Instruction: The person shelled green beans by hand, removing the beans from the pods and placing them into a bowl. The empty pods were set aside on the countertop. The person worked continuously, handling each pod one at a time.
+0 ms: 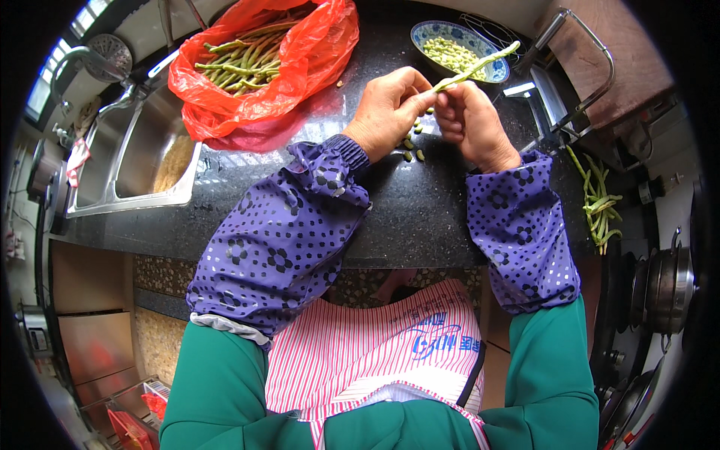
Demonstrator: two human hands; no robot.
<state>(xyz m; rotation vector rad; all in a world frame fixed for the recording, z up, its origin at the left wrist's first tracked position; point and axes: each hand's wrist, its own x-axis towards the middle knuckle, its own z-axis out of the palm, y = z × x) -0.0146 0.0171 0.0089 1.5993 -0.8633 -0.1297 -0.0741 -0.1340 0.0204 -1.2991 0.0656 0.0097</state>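
My left hand (391,112) and my right hand (475,126) meet over the dark stone counter (416,225), both gripping one end of a long pale green bean pod (478,66). The pod's other end points up and right, over a blue-patterned bowl (458,34) of shelled beans (450,53). Several loose green beans (409,151) lie on the counter beneath and between my hands. Left of them, an open red plastic bag (320,45) holds many long green and brownish pods (247,62).
A double steel sink (135,146) is set into the counter at left, below a faucet (121,98). At right are a wooden board (613,50), a metal handle-like bar (602,84) and a heap of green pods (599,197). Steel pots (666,287) stand farther down.
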